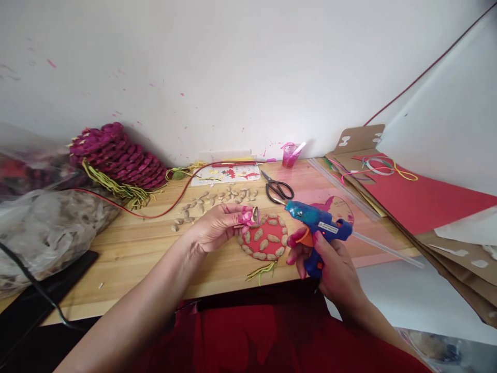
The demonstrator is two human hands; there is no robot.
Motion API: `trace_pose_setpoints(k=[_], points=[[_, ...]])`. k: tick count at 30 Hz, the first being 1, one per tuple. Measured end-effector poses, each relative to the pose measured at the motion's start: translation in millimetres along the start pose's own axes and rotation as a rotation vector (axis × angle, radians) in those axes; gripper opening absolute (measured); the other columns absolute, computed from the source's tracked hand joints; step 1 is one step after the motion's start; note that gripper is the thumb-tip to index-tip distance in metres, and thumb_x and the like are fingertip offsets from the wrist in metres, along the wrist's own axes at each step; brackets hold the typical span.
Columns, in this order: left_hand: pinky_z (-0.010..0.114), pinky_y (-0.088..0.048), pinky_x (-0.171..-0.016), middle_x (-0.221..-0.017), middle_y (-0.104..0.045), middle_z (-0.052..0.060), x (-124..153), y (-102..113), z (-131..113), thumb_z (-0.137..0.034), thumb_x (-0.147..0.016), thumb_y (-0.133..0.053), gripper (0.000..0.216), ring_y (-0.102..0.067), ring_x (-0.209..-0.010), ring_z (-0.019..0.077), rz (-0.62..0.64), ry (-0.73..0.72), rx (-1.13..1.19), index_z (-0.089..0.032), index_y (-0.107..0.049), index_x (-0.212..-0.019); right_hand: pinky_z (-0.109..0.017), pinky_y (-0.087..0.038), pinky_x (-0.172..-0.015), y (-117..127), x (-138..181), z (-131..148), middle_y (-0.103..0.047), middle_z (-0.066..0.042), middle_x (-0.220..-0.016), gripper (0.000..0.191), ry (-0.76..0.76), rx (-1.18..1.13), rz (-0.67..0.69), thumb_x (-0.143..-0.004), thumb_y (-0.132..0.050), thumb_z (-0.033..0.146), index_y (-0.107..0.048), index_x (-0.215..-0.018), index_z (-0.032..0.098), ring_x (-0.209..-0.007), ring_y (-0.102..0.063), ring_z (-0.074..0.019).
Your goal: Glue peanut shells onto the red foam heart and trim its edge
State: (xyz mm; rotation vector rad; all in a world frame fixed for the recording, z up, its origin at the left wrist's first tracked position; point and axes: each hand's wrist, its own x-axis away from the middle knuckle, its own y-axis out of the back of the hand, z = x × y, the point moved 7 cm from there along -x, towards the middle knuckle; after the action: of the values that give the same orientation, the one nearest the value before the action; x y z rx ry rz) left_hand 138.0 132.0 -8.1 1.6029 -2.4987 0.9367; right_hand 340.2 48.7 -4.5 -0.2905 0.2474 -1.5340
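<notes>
My right hand is wrapped round a blue hot glue gun, its fingers at the orange trigger. A clear glue stick juts from the gun's back, and the nozzle points left. Pinched in the fingertips of my left hand is a peanut shell with its hollow side showing. Pink stains cover the fingers of both hands. Between the hands lies a round red disc with peanut shells on its rim and face. Green-yellow strands stick out at its near edge.
Loose peanut shells are scattered behind my left hand. Black scissors lie near a pink-stained cup. A purple layered piece and a plastic bag stand left. Red card and cardboard fill the right.
</notes>
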Motion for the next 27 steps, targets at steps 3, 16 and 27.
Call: trace_pose_setpoints(k=[3, 16, 27], points=[[0.02, -0.054, -0.062, -0.073, -0.075, 0.005, 8, 0, 3, -0.033, -0.053, -0.101, 0.037, -0.065, -0.06, 0.0102, 0.045, -0.008, 0.065, -0.013, -0.078, -0.075, -0.022, -0.042, -0.043, -16, 13, 12, -0.067, -0.003, -0.063, 0.044, -0.024, 0.207, 0.116, -0.098, -0.057, 0.056, -0.067, -0.078, 0.018, -0.046, -0.056, -0.0103], [0.024, -0.054, -0.069, -0.076, -0.076, 0.006, 19, 3, 5, -0.035, -0.053, -0.101, 0.042, -0.064, -0.065, 0.0112, 0.073, -0.033, 0.051, -0.012, -0.079, -0.08, -0.023, -0.035, -0.044, -37, 26, 34, -0.056, 0.0, -0.049, 0.058, 0.099, 0.615, 0.157, -0.104, -0.045, 0.054, -0.061, -0.059, 0.019, -0.046, -0.05, -0.009], [0.024, -0.052, -0.07, -0.076, -0.075, 0.007, 20, 3, 4, -0.034, -0.057, -0.099, 0.038, -0.064, -0.064, 0.0112, 0.101, -0.035, 0.053, -0.012, -0.079, -0.08, -0.027, -0.039, -0.049, -37, 26, 36, -0.057, -0.001, -0.051, 0.058, 0.145, 0.666, 0.151, -0.105, -0.043, 0.052, -0.06, -0.058, 0.021, -0.049, -0.052, -0.0122]])
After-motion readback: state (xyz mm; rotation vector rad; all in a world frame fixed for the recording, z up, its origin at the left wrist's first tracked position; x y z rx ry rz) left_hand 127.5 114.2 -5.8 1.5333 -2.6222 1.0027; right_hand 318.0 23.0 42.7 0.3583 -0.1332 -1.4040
